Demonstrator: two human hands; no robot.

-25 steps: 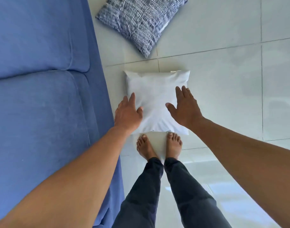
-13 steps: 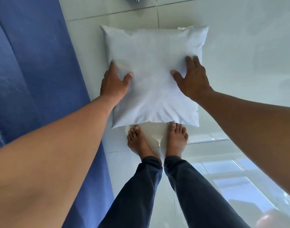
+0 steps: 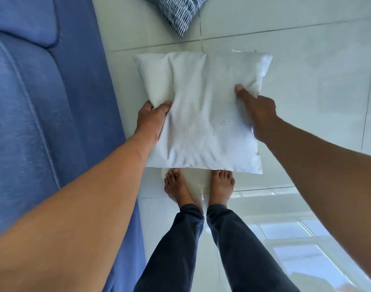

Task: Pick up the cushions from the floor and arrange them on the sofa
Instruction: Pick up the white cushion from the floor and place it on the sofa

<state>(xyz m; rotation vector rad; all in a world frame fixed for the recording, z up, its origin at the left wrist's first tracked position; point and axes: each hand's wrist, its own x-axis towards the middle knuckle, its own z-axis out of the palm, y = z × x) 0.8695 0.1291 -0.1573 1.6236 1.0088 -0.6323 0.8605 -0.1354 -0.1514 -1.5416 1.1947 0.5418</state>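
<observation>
Both hands, left hand [image 3: 151, 120] and right hand [image 3: 258, 114], pinch the plump, creased white cushion [image 3: 201, 114] just beside the blue sofa [image 3: 32, 112].

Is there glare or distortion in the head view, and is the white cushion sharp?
Head view: a bright window reflection glares on the glossy floor at lower right; the wide-angle lens bends the sofa seams and stretches the forearms; the white cushion, gripped by the left hand and right hand, is fairly sharp.
</observation>
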